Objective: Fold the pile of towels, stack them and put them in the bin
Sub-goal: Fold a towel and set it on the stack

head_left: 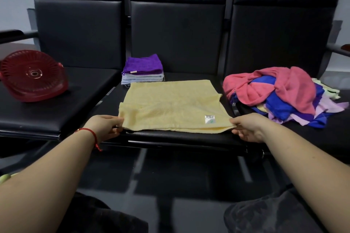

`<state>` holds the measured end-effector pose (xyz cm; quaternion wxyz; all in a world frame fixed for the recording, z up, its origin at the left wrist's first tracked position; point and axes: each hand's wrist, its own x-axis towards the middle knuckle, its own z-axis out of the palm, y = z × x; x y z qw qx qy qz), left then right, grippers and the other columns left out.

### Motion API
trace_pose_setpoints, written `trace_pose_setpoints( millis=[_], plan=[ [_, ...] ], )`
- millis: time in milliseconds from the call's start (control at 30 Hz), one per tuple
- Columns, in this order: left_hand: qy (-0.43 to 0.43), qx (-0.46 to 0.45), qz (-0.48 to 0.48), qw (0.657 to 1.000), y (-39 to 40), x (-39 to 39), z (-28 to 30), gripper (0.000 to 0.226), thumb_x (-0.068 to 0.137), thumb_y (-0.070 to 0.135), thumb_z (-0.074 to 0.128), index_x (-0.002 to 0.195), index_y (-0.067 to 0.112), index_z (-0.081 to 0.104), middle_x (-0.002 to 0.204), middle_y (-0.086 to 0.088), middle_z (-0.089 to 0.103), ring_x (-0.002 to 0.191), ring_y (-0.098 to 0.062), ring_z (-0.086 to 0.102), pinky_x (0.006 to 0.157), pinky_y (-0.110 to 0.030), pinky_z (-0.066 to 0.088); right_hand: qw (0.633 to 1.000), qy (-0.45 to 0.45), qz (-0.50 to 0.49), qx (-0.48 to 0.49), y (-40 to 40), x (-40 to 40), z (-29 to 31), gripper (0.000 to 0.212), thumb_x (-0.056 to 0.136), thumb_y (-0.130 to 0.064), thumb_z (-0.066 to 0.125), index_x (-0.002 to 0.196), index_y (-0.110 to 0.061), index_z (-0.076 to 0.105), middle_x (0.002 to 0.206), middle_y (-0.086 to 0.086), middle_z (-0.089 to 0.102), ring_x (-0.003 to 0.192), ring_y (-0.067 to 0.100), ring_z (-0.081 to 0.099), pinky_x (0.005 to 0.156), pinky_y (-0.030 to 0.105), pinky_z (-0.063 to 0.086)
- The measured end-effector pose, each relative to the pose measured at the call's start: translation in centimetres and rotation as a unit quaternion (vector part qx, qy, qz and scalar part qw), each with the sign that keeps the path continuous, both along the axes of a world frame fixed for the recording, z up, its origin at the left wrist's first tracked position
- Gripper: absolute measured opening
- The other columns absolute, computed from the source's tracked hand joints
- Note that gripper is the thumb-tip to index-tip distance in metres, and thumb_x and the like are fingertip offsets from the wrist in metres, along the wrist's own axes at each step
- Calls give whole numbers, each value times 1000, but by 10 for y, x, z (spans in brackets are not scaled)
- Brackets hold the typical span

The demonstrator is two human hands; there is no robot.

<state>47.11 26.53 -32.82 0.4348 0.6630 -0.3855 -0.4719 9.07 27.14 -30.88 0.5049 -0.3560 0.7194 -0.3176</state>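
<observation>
— Fingers (pixel 118 119) of left hand (pixel 103 126) pinching near-left corner of yellow towel (pixel 170 106); right hand (pixel 246 126) pinching near-right corner likewise. Towel spread on middle seat (pixel 189 135), front hem between both pinches.

— Advice for the fold?

— Lift both corners together, carry away from fingers to far edge, align hems, smooth flat. Judged: early in this towel's fold.

— Remaining items?

— Folded stack (pixel 143 72), purple uppermost, beyond the left fingertips. Unfolded pile (pixel 280 94) beyond and outboard of right fingers. Red bin (pixel 32 77) well outboard of left fingers, tipped on its side.

— Labels?

— Barcode tag (pixel 209 119) near right-hand pinch; print too small to read.
</observation>
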Motion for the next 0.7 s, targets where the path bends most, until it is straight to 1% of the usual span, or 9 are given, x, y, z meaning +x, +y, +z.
trace_pose_setpoints(
  millis=[100, 167, 233, 333, 367, 433, 533, 700],
  plan=[
    [4, 5, 9, 1000, 0, 1, -1, 8, 91, 7, 60, 83, 4, 62, 72, -9, 58, 62, -16, 57, 47, -19, 54, 1000, -25, -2, -6, 0, -1, 0, 16, 98, -15, 50, 84, -10, 53, 71, 2, 59, 47, 7, 59, 37, 14, 42],
    [17, 12, 21, 1000, 0, 1, -1, 10, 91, 6, 59, 81, 3, 59, 68, -8, 53, 63, -17, 56, 43, -19, 53, 999, -54, -3, -6, 0, -1, 1, 12, 99, -13, 49, 89, -9, 54, 81, 3, 62, 53, 11, 65, 44, 19, 50],
    [40, 21, 31, 998, 1, 0, -1, 13, 92, 5, 58, 79, 4, 56, 67, -8, 48, 62, -16, 55, 40, -19, 51, 996, -85, -5, -9, 1, -2, 2, 9, 99, -10, 48, 93, -8, 54, 88, 6, 63, 53, 15, 68, 46, 23, 54],
    [114, 46, 31, 992, 4, -1, 1, 13, 93, 5, 55, 81, 4, 53, 67, -6, 44, 52, -12, 56, 40, -18, 51, 992, -123, -8, -28, 3, -2, 5, 9, 98, -5, 46, 96, -5, 55, 91, 9, 63, 48, 17, 68, 43, 24, 54],
    [141, 55, 24, 988, 5, 0, 3, 11, 94, 5, 54, 83, 3, 53, 68, -6, 43, 52, -12, 56, 40, -18, 51, 991, -131, -9, -35, 4, -2, 7, 9, 98, -4, 46, 99, -4, 54, 93, 10, 63, 48, 17, 68, 43, 25, 55],
    [175, 70, 7, 982, 9, 0, 6, 10, 95, 4, 51, 86, 3, 53, 71, -6, 44, 62, -12, 53, 40, -18, 51, 988, -143, -14, -53, 7, -3, 11, 14, 98, -3, 45, 109, -4, 52, 96, 12, 62, 50, 18, 69, 44, 26, 55],
    [186, 79, -7, 979, 14, 0, 9, 13, 96, 4, 50, 84, 2, 54, 73, -7, 47, 68, -13, 50, 40, -19, 51, 985, -155, -27, -74, 11, -3, 16, 21, 97, -2, 45, 117, -4, 50, 95, 12, 63, 52, 18, 69, 44, 25, 55],
    [187, 54, 8, 981, 18, -6, 19, 14, 96, 8, 50, 84, 2, 54, 72, -6, 45, 67, -12, 48, 39, -18, 50, 977, -177, -29, -117, 18, -1, 28, 22, 98, -1, 42, 117, -9, 48, 94, 12, 64, 53, 16, 69, 48, 26, 57]
  ],
)
